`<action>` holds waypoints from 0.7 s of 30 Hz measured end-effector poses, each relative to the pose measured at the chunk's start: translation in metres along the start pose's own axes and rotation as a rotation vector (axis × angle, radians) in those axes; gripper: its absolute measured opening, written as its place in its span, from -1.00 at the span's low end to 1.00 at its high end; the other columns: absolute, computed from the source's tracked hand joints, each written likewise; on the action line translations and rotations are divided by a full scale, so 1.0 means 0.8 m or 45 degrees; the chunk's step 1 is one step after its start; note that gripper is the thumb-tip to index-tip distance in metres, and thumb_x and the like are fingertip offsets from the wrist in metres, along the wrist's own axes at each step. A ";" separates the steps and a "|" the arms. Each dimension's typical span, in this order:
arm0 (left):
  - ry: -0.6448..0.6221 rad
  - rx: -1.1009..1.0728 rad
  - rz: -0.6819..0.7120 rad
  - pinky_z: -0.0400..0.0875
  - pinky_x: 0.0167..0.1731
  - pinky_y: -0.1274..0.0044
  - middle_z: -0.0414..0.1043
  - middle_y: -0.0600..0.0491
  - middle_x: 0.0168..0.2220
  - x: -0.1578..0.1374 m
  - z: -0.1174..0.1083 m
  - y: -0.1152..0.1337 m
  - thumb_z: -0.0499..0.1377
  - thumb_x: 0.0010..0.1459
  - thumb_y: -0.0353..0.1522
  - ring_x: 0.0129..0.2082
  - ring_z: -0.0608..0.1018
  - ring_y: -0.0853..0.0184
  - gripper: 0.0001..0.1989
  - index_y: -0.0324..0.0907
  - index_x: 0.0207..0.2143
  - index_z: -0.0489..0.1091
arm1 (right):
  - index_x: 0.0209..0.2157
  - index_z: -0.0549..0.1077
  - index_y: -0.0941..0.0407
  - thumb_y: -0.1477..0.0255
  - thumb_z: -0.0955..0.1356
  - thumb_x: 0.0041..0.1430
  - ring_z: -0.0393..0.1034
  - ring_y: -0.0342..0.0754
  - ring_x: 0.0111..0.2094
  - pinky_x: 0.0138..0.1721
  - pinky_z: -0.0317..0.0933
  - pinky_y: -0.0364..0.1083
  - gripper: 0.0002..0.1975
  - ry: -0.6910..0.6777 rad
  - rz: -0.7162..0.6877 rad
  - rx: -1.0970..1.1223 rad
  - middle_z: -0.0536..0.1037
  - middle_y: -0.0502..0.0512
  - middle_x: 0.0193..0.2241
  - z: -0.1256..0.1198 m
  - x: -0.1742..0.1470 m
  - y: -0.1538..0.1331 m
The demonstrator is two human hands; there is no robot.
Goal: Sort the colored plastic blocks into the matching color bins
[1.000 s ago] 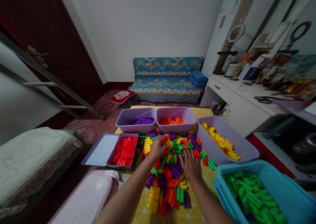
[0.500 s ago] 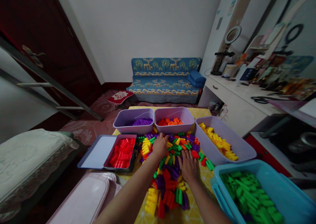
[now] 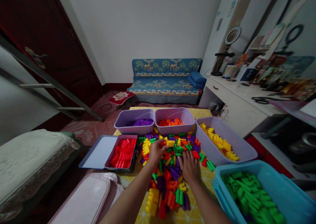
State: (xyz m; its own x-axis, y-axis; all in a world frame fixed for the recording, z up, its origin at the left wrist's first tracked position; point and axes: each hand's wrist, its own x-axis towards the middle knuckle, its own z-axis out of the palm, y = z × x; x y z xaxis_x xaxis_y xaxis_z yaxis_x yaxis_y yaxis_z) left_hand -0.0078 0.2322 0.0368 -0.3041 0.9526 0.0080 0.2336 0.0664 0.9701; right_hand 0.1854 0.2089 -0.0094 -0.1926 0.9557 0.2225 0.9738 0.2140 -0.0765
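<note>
A mixed heap of plastic building blocks (image 3: 170, 184) in red, yellow, green, purple and orange spreads over the middle of the table. At the heap's far side, my left hand (image 3: 156, 151) is closed, with a yellow building block (image 3: 170, 143) at its fingertips. My right hand (image 3: 189, 166) lies palm down on the heap's right side, fingers stretched out and holding nothing. Behind the heap stand a lilac bin of purple blocks (image 3: 134, 129) and a lilac bin of orange blocks (image 3: 175, 129).
Yellow blocks fill part of a lilac bin (image 3: 242, 145) at the right, and green blocks lie in a blue bin (image 3: 278, 174) nearer me. A hinged case (image 3: 98, 151) holds red blocks at the left. Pale lids (image 3: 81, 197) are stacked at the front left, above the yellow tablecloth's edge.
My left hand has drawn back slightly to the left, and the yellow block now shows raised at its fingertips. My right hand stays nearly in place.
</note>
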 end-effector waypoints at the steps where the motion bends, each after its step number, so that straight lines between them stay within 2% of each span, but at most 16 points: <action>1: 0.020 -0.149 -0.085 0.47 -0.38 0.50 0.58 0.01 -0.41 0.001 0.000 -0.002 0.37 -0.10 -0.38 -0.43 0.58 0.28 -0.68 -0.26 -0.22 0.55 | 0.10 0.39 0.26 0.17 0.07 0.37 0.11 0.21 0.25 0.16 0.01 0.13 -0.43 -0.006 -0.004 -0.001 0.37 0.34 0.17 0.001 0.000 0.000; 3: 0.030 -0.334 -0.184 0.45 -0.50 0.53 0.56 0.03 -0.49 0.002 -0.002 -0.002 0.38 -0.10 -0.27 -0.54 0.56 0.32 -0.67 -0.28 -0.27 0.55 | 0.11 0.38 0.27 0.19 0.08 0.37 0.10 0.21 0.26 0.17 0.01 0.13 -0.45 -0.028 -0.010 -0.004 0.35 0.35 0.18 0.003 0.000 0.001; 5: 0.024 -0.395 -0.208 0.44 -0.56 0.55 0.57 0.03 -0.49 0.002 -0.004 0.000 0.37 -0.09 -0.17 -0.58 0.55 0.34 -0.62 -0.28 -0.29 0.55 | 0.13 0.36 0.27 0.25 0.11 0.36 0.09 0.20 0.27 0.17 0.00 0.13 -0.50 -0.054 -0.009 -0.013 0.34 0.33 0.19 0.005 0.000 0.002; 9: 0.030 -0.495 -0.247 0.42 -0.60 0.59 0.54 0.04 -0.53 -0.001 -0.011 0.006 0.38 -0.11 -0.09 -0.61 0.53 0.37 -0.53 -0.28 -0.27 0.53 | 0.17 0.31 0.23 0.31 0.18 0.32 0.06 0.19 0.28 0.16 0.01 0.14 -0.52 -0.090 -0.003 -0.027 0.31 0.30 0.22 0.005 0.000 0.002; 12: 0.023 -0.605 -0.304 0.42 -0.56 0.60 0.49 0.08 -0.58 -0.004 -0.017 0.010 0.40 -0.13 -0.10 -0.59 0.53 0.39 -0.51 -0.28 -0.25 0.51 | 0.19 0.30 0.22 0.31 0.19 0.31 0.05 0.18 0.29 0.16 0.01 0.14 -0.51 -0.101 0.006 -0.037 0.29 0.30 0.23 0.002 0.001 0.002; 15: 0.034 -0.662 -0.310 0.44 -0.48 0.57 0.50 0.09 -0.53 -0.005 -0.022 0.013 0.42 -0.18 -0.11 -0.54 0.53 0.38 -0.51 -0.26 -0.27 0.50 | 0.20 0.29 0.21 0.29 0.18 0.32 0.04 0.18 0.29 0.16 0.02 0.14 -0.51 -0.107 0.013 -0.043 0.27 0.30 0.24 0.001 0.001 0.001; 18: -0.005 -0.629 -0.223 0.45 -0.35 0.53 0.55 0.04 -0.41 -0.009 -0.022 0.014 0.43 -0.22 -0.10 -0.42 0.55 0.35 -0.49 -0.26 -0.28 0.51 | 0.20 0.29 0.21 0.29 0.19 0.31 0.04 0.18 0.29 0.16 0.03 0.14 -0.51 -0.117 0.008 -0.048 0.27 0.30 0.25 0.000 0.001 0.002; 21: -0.128 -0.519 -0.094 0.43 -0.25 0.50 0.56 0.00 -0.32 -0.016 -0.019 0.010 0.35 -0.11 -0.06 -0.32 0.55 0.30 -0.51 -0.25 -0.23 0.51 | 0.20 0.29 0.22 0.29 0.18 0.32 0.05 0.18 0.29 0.16 0.02 0.13 -0.51 -0.118 0.003 -0.052 0.29 0.29 0.24 -0.001 0.001 0.001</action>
State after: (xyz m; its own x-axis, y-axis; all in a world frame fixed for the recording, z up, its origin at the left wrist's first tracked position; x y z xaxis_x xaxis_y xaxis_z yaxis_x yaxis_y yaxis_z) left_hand -0.0163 0.2160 0.0484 -0.2101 0.9752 -0.0688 -0.1761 0.0315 0.9839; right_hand 0.1864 0.2096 -0.0086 -0.1988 0.9712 0.1312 0.9780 0.2052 -0.0371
